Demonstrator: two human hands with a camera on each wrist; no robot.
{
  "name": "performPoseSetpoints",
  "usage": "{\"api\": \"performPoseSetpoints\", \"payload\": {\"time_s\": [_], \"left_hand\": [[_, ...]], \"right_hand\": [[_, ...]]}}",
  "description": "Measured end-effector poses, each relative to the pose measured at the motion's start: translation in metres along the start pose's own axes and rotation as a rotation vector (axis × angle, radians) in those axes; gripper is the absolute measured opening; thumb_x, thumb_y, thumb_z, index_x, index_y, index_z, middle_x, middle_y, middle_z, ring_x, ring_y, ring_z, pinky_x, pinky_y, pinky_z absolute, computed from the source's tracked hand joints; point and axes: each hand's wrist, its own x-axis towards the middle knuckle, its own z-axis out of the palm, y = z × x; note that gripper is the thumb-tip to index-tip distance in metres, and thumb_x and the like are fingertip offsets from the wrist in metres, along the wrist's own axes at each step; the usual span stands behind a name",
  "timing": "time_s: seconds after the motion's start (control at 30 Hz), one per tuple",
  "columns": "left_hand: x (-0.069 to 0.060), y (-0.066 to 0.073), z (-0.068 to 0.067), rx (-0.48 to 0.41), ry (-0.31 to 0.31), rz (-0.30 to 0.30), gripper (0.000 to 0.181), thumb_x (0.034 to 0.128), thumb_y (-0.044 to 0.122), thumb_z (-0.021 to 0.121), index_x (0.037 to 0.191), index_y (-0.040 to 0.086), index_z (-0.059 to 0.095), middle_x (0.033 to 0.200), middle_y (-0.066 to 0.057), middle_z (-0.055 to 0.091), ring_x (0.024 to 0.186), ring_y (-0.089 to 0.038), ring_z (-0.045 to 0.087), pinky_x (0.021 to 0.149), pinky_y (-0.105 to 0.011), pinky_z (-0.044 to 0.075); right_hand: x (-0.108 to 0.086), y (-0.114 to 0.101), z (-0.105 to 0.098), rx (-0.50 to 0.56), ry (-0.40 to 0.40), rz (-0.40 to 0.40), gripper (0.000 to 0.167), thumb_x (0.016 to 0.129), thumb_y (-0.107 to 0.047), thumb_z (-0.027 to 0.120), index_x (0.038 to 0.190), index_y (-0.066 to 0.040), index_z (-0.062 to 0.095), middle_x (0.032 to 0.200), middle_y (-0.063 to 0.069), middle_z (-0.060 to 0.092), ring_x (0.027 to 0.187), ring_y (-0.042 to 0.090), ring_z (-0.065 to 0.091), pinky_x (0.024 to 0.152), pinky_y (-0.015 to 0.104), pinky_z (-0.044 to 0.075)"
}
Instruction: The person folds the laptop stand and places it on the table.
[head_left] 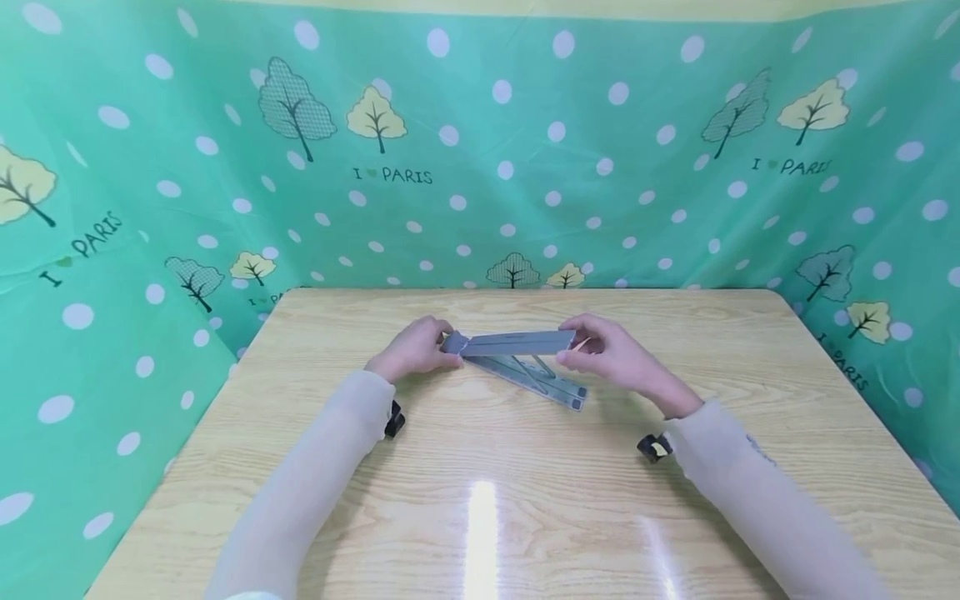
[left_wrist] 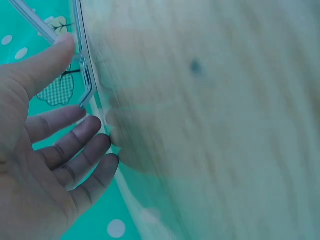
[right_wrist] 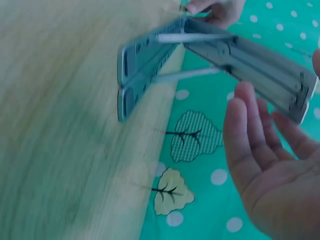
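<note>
A grey folding laptop stand (head_left: 517, 342) is held above the wooden table, opened into a narrow V. Its upper plate lies nearly level, and the lower part (head_left: 525, 381) slants down to the right. Thin support struts (right_wrist: 192, 74) link the two halves in the right wrist view. My left hand (head_left: 417, 345) pinches the hinged end between thumb and fingers; in the left wrist view the bent lip of the stand (left_wrist: 87, 90) sits by the index fingertip. My right hand (head_left: 606, 353) pinches the free end of the upper plate, with fingers (right_wrist: 245, 120) beside its edge.
The wooden table (head_left: 420, 517) reaches back to a green dotted curtain (head_left: 480, 125) printed with trees, which also hangs along both sides. A small black device (head_left: 394, 419) sits at the left wrist, and another black device (head_left: 654, 448) at the right.
</note>
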Motion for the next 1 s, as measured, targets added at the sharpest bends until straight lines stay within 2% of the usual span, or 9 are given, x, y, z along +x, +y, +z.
{"api": "performPoseSetpoints", "payload": {"time_s": [0.1, 0.2, 0.43, 0.57, 0.73, 0.8, 1.0], "left_hand": [[0.0, 0.003, 0.001, 0.0, 0.008, -0.017, 0.06, 0.0767, 0.04, 0.079, 0.121, 0.003, 0.061, 0.101, -0.007, 0.06, 0.086, -0.019, 0.055, 0.075, -0.033, 0.049], [0.0, 0.007, 0.001, -0.016, 0.011, -0.046, 0.054, 0.0777, 0.038, 0.078, 0.116, 0.003, 0.063, 0.099, -0.006, 0.061, 0.082, -0.019, 0.054, 0.069, -0.031, 0.047], [0.002, 0.011, 0.001, -0.006, 0.024, -0.078, 0.049, 0.0772, 0.036, 0.079, 0.112, 0.005, 0.064, 0.097, -0.004, 0.059, 0.081, -0.019, 0.053, 0.069, -0.03, 0.046], [0.005, 0.01, 0.0, -0.01, 0.01, -0.058, 0.05, 0.0776, 0.036, 0.079, 0.115, 0.006, 0.064, 0.098, -0.003, 0.06, 0.081, -0.018, 0.053, 0.071, -0.03, 0.046], [0.012, 0.008, -0.003, -0.03, -0.027, 0.016, 0.05, 0.0784, 0.033, 0.079, 0.118, 0.006, 0.064, 0.099, -0.004, 0.062, 0.083, -0.018, 0.056, 0.073, -0.031, 0.048], [0.016, 0.006, -0.005, -0.028, -0.042, 0.036, 0.052, 0.079, 0.032, 0.078, 0.121, 0.006, 0.063, 0.102, -0.005, 0.062, 0.086, -0.019, 0.056, 0.076, -0.032, 0.049], [0.022, 0.003, -0.006, -0.067, -0.078, 0.016, 0.06, 0.0797, 0.03, 0.078, 0.132, 0.01, 0.057, 0.11, -0.008, 0.061, 0.094, -0.02, 0.055, 0.083, -0.034, 0.048]], "right_hand": [[0.003, 0.003, -0.007, 0.07, -0.053, -0.013, 0.047, 0.089, -0.026, 0.069, 0.128, -0.005, 0.054, 0.101, 0.014, 0.061, 0.086, 0.032, 0.064, 0.076, 0.043, 0.055], [0.006, 0.007, -0.011, 0.132, -0.082, -0.014, 0.046, 0.09, -0.021, 0.068, 0.128, -0.001, 0.055, 0.101, 0.016, 0.063, 0.09, 0.04, 0.064, 0.079, 0.045, 0.055], [0.007, 0.007, -0.012, 0.158, -0.066, -0.008, 0.044, 0.088, -0.021, 0.07, 0.125, -0.002, 0.058, 0.098, 0.016, 0.064, 0.091, 0.049, 0.06, 0.079, 0.049, 0.055], [0.006, 0.007, -0.011, 0.135, -0.049, -0.022, 0.038, 0.088, -0.019, 0.071, 0.119, -0.001, 0.061, 0.094, 0.015, 0.065, 0.085, 0.042, 0.063, 0.075, 0.048, 0.055], [0.002, 0.0, -0.006, 0.084, -0.039, -0.021, 0.033, 0.085, -0.02, 0.074, 0.112, -0.004, 0.064, 0.096, 0.014, 0.065, 0.079, 0.024, 0.064, 0.069, 0.037, 0.053], [0.001, -0.004, -0.002, 0.072, -0.048, -0.016, 0.035, 0.084, -0.021, 0.075, 0.113, -0.004, 0.065, 0.096, 0.013, 0.066, 0.08, 0.024, 0.064, 0.068, 0.035, 0.053], [-0.003, -0.013, 0.009, 0.053, -0.076, 0.014, 0.043, 0.083, -0.022, 0.075, 0.12, -0.002, 0.063, 0.094, 0.011, 0.068, 0.079, 0.024, 0.064, 0.063, 0.029, 0.052]]}}
